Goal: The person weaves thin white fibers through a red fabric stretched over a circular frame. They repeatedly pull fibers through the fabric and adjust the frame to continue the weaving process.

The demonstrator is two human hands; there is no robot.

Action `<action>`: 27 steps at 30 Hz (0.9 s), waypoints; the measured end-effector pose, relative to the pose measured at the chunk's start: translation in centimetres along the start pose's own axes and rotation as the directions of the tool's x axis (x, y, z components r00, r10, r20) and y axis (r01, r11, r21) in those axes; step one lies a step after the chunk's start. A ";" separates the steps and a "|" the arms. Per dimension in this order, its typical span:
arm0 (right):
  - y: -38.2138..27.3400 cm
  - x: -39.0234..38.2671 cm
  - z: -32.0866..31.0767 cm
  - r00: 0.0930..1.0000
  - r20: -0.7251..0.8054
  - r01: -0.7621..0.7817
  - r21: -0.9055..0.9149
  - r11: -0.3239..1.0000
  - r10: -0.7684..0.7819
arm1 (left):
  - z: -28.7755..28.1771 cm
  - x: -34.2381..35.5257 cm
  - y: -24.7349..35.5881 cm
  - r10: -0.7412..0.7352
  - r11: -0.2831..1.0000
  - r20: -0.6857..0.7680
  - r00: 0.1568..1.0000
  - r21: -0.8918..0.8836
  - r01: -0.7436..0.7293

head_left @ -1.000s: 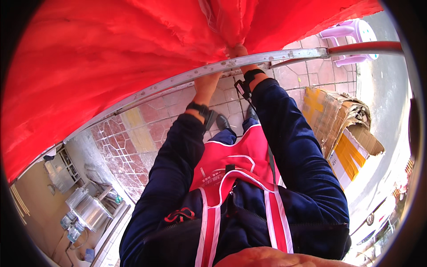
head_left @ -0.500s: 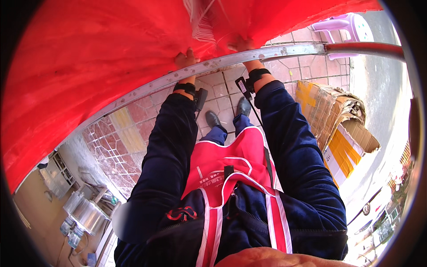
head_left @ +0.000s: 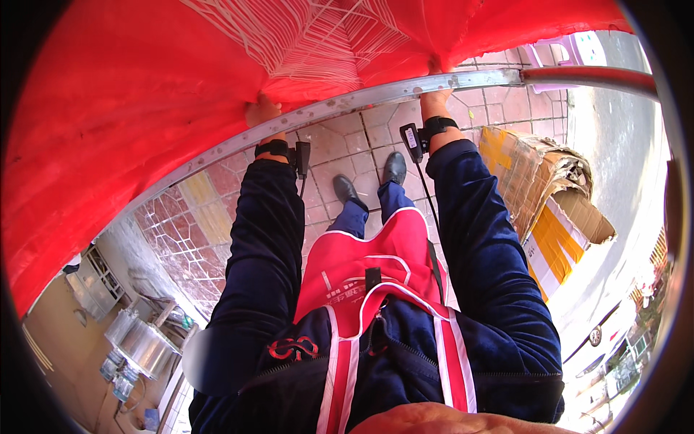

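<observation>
My left hand (head_left: 264,110) grips the red fabric (head_left: 123,79) just above a long metal bar (head_left: 340,100). My right hand (head_left: 437,98), partly hidden behind that bar, pinches the same fabric farther right. Between them the cloth fans out, with many pale strands (head_left: 318,40) spread across it. Both wrists wear black straps with small devices and cables. A red apron (head_left: 347,267) covers my front.
Torn cardboard boxes (head_left: 535,177) lie at the right beside a roadway (head_left: 600,123). A lilac plastic stool (head_left: 571,50) is behind the bar at upper right. Metal pots (head_left: 144,340) are at lower left. My shoes rest on pink paving (head_left: 325,152).
My hands have moved apart, the left leftward and the right rightward. The cloth between them has widened, and the pale strands now show much more widely spread.
</observation>
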State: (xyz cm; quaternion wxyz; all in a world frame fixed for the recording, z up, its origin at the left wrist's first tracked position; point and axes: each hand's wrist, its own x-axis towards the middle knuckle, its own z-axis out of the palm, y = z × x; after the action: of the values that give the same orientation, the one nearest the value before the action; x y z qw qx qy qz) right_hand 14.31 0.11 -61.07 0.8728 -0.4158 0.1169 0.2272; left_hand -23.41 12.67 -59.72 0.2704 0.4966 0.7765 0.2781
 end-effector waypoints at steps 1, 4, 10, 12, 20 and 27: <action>-0.7 -0.4 0.0 0.998 -0.058 0.022 0.051 0.998 -0.019 | -0.1 0.3 -1.2 0.236 0.971 -0.058 0.970 0.043 -0.233; -2.5 -2.2 0.1 0.990 -0.063 0.109 -0.193 0.975 -0.123 | -0.5 0.7 -2.5 0.388 0.921 -0.110 0.915 0.006 -0.390; -5.7 -5.5 -0.1 0.925 0.111 0.322 -0.734 0.598 -0.362 | -2.6 -2.5 -0.7 0.017 0.995 -0.160 0.987 -0.097 -0.033; -6.6 -6.5 -0.4 0.930 0.203 0.339 -0.795 0.503 -0.307 | -3.0 -2.8 -1.1 0.182 0.982 -0.270 0.945 0.091 -0.163; -6.4 -10.5 -2.1 0.912 0.399 0.357 -0.888 0.290 0.100 | -4.1 -7.0 -2.9 0.325 0.875 0.245 0.914 0.289 -0.388; -12.6 -16.4 -2.4 0.774 0.430 0.205 -0.865 0.458 0.466 | -12.8 -16.6 4.2 0.178 0.965 0.555 0.813 0.064 -0.255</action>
State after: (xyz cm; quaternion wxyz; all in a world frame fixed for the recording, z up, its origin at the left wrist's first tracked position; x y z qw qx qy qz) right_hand 6.25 -13.61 -47.67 0.4941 -0.6931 -0.2750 0.4471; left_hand -23.70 -3.19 -45.44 0.4120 0.6572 0.6229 0.1013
